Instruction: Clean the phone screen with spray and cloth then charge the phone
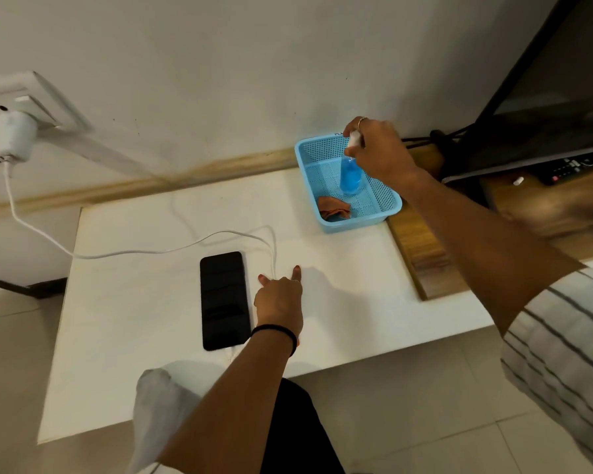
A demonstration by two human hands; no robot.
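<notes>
The right hand [374, 148] was clamped round the white head of the spray bottle [350, 176], which stood upright in the blue basket [374, 213] at the far right corner of the white table [134, 319]. From that hand the phone [224, 299] lay down and to the left, well apart, flat and screen-up, its long axis running roughly from the wall toward the person. The bottle would therefore have to travel across the table's bare middle to reach it, and nothing stood in that line.

The left hand [279, 299] was much the nearer of the two, resting just beside the phone's right edge with fingers spread apart and pressed on the tabletop, holding nothing. The white charging cable [144, 252] ran from the wall adapter [9, 140] across the table, looped down between phone and left hand, and appeared to end at the phone's near edge (whether it was actually plugged in could not be told).

The orange cloth [334, 208] lay crumpled in the basket's near corner, just beside the bottle. To the right, on a wooden stand [421, 254], sat a television [545, 107] and a remote [569, 169].
</notes>
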